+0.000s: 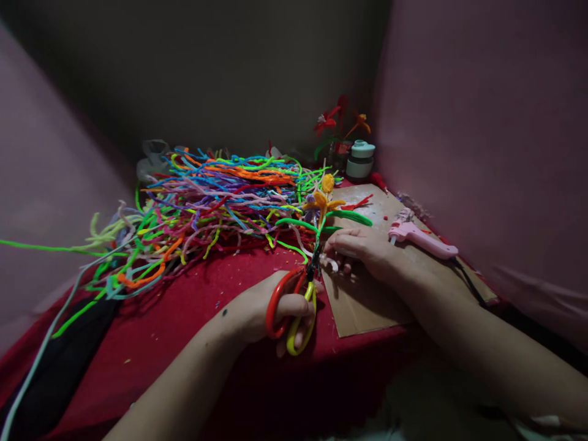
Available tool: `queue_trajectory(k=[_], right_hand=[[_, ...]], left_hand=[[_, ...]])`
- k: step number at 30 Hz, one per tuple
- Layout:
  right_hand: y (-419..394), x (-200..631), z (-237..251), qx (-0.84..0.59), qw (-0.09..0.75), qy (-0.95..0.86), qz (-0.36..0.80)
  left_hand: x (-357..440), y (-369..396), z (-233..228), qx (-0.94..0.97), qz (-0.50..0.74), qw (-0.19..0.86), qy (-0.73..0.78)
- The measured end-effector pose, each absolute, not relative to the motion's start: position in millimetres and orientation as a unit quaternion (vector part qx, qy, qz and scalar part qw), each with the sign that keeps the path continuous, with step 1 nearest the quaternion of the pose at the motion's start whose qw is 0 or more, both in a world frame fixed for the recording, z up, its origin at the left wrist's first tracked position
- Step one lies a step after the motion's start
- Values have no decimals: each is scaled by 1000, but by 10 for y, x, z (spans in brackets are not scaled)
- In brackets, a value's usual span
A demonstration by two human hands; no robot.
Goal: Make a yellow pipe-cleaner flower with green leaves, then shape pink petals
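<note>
Left hand [271, 315], lower centre: fingers through scissors [294, 306] loops, red and yellow, blades up at flower [324, 205] stem. Right hand [362, 251], just right of blades: pinched on stem, knuckles over cardboard [367, 300]. Flower yellow-orange with green leaves, centre frame. Glue gun [420, 239], pink, on cardboard, right. Pipe cleaners [206, 202] heaped left to centre on red cloth [184, 318]. Jar [361, 160] and red flowers [335, 119] behind, upper centre-right.

Free: bare red cloth [184, 318] front-left | Blocked: pipe-cleaner heap [215, 196] behind (sprawling), glue gun [420, 239] right, on cardboard [367, 306].
</note>
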State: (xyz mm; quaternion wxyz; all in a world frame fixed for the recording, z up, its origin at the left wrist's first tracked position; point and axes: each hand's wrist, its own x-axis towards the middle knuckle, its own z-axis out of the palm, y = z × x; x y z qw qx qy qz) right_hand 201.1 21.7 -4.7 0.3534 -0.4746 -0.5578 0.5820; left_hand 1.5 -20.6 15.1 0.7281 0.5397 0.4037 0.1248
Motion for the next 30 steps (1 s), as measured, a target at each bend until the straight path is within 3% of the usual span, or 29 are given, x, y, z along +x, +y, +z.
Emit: queue_trajectory(k=[11,20,22,24,26,28,30], right_hand=[[220,2050,-65,-459,374,-562,577],[245,2081,-98,-442,438,-527,579],[240,2089,-93,-420,452,-536,576],[225,2092,-84,-397,467,-545,571],[199,2081,-70,-375,481,-551,569],[162,2053,-49,-358,484,-556,573],[123,2007,-20,-344,473,-569,577]], left_hand=[[33,-186,4,625,121,658,401],[-315,-328,413,677,33,580,452],[-453,-316,422,724,51,490,482],[-594,-263,358,764,76,317,557],[-717,-184,261,759,9,155,632],[-793,-111,186,750,-58,62,655],[-794,-67,176,758,-45,7,651]])
